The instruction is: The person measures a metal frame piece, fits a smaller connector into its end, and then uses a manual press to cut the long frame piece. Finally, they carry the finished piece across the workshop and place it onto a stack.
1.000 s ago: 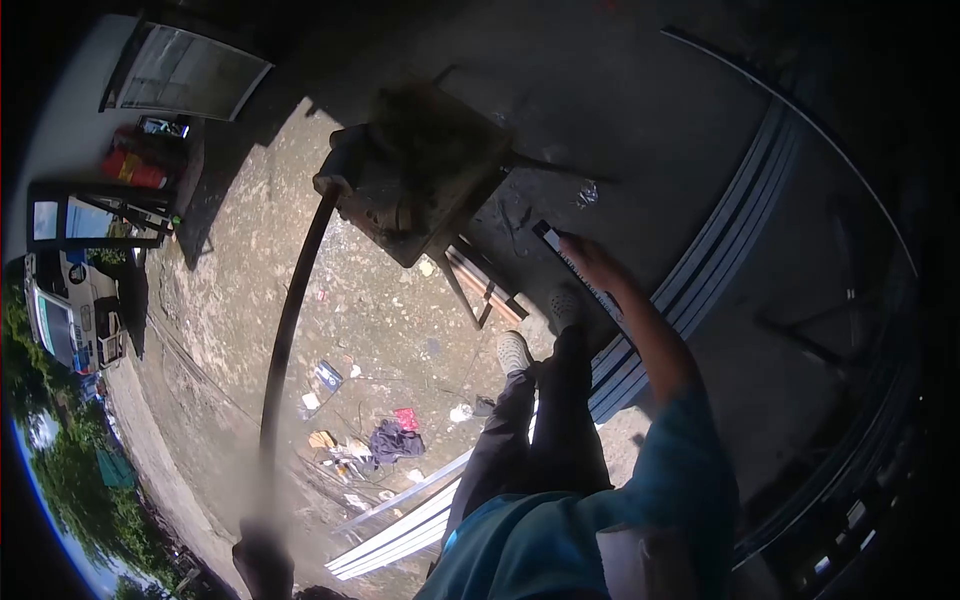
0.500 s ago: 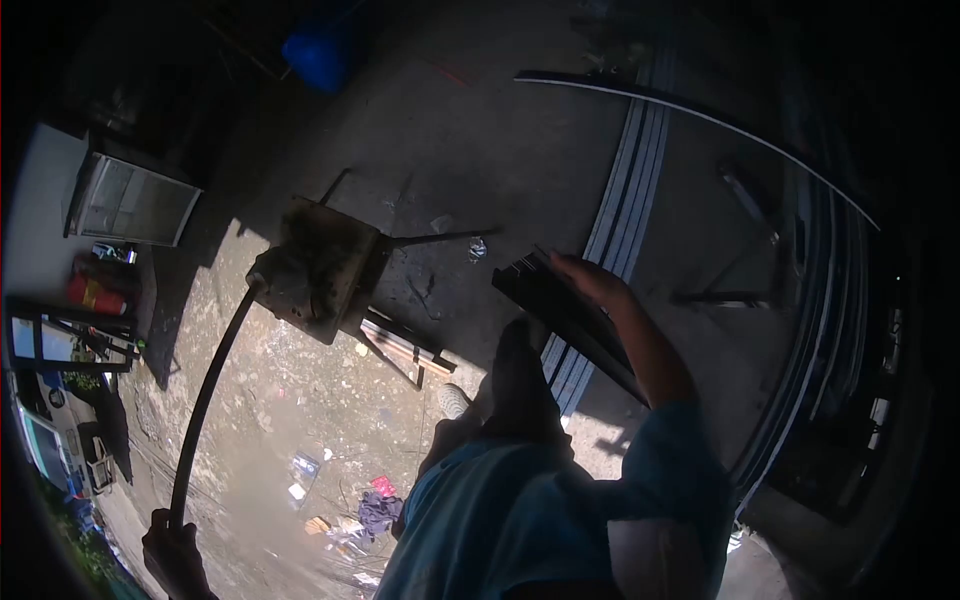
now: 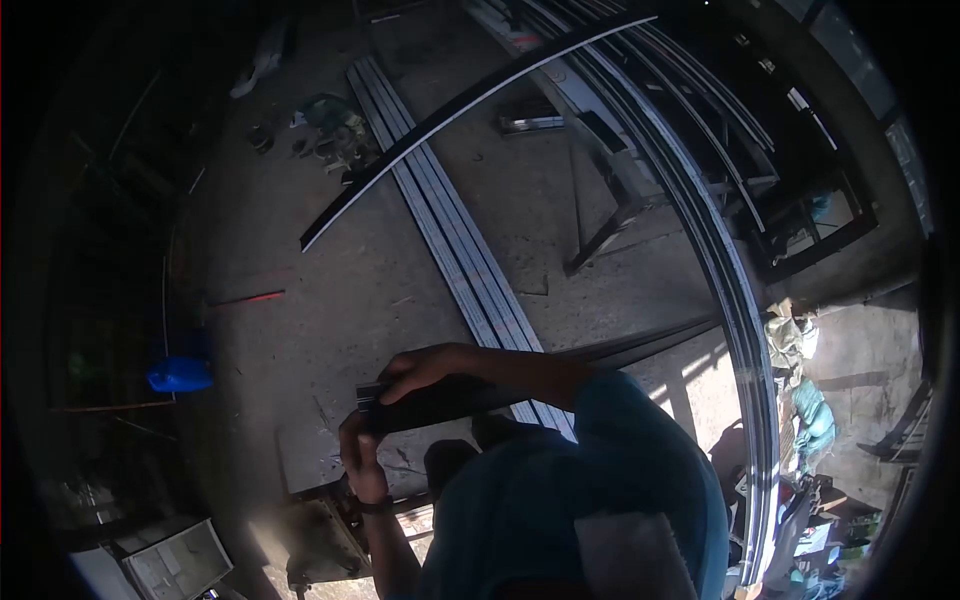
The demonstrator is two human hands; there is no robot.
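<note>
A long dark metal profile (image 3: 455, 400) runs from in front of my body out to the right, past my right arm. Its grooved, paler end lies at the left, between my hands. My right hand (image 3: 425, 370) grips the profile from above near that end. My left hand (image 3: 360, 450) wraps the same end from below, its fingers partly hidden in shadow. Below my left hand, at the lower edge, stands a stand with a square worn top (image 3: 320, 540).
Pale long profiles (image 3: 455, 240) lie on the floor ahead, with a dark strip (image 3: 440, 120) crossing over them. More long profiles (image 3: 710, 230) rest on a rack at the right. A blue object (image 3: 180, 375) sits at the left. A glass-sided cabinet (image 3: 180, 565) is at the lower left.
My left hand has let go of the long curved lever on the square-topped stand and now holds the profile's end. The view has turned right, and the profile has swung with my right hand.
</note>
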